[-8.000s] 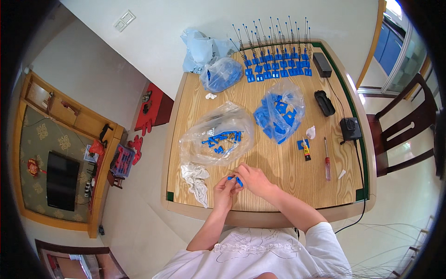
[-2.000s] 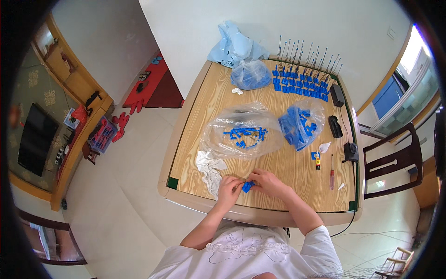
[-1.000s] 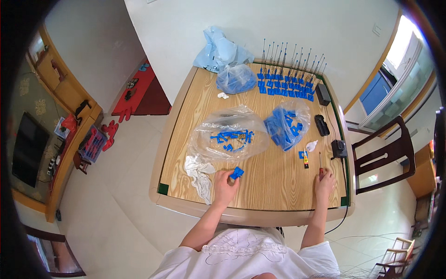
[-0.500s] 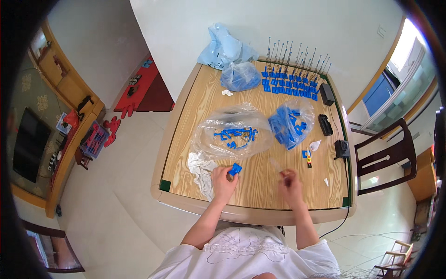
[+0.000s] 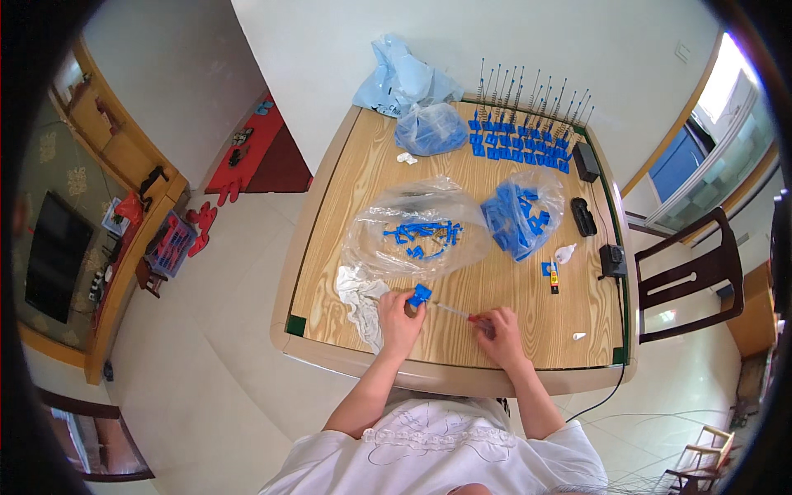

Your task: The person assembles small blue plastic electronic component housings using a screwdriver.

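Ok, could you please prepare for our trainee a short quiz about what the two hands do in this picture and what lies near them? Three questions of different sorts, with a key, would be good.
1. Which tool does the right hand hold?
2. True or false: the left hand is empty.
3. Fill in the missing word: a crumpled white ____ lies just to the left of the left hand.

Key:
1. A red-handled screwdriver.
2. False; it holds a blue part.
3. Cloth: the white cloth lies there.
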### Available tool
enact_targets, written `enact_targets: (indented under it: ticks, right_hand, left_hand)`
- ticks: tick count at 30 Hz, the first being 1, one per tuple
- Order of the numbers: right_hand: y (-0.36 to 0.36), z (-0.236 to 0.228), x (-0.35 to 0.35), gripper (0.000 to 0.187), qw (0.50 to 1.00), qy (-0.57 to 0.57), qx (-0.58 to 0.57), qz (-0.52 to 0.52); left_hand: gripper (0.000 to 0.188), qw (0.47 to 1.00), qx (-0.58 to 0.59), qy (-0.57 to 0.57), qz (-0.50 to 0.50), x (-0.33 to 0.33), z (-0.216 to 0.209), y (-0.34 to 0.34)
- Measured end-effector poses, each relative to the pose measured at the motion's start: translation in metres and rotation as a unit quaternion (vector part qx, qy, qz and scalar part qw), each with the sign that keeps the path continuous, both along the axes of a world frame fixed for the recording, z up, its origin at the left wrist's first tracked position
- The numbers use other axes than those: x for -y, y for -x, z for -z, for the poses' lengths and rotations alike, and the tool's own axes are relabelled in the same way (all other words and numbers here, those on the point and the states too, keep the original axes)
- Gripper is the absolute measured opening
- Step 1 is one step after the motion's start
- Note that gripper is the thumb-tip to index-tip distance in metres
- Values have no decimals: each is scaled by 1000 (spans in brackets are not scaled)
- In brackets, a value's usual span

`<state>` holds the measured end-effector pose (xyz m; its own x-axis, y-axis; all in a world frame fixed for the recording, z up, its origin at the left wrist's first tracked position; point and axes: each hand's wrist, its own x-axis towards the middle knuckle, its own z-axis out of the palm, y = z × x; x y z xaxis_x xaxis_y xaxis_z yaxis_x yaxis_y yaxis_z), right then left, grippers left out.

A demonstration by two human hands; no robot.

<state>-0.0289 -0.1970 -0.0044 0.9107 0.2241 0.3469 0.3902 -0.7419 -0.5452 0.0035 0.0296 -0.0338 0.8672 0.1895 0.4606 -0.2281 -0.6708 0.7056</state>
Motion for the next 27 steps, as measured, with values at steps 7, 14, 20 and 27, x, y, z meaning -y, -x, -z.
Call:
enact_targets:
  ticks: [7, 14, 20, 27]
  right_hand:
    - [18, 34, 139, 25, 822, -297, 196, 444]
    - [-28, 44, 155, 31, 835, -251, 107, 478]
    - [-83, 45, 164, 29, 845, -285, 223, 393]
    - [-27, 13, 87, 16, 969, -94, -46, 222]
  left_hand:
    - [28, 1000, 15, -10, 5, -3, 2, 0]
    - [27, 1000, -6, -19, 4, -5, 5, 1]
    - [28, 1000, 10, -17, 15, 1, 4, -2]
    - [28, 1000, 7, -12, 10, -5, 6, 2]
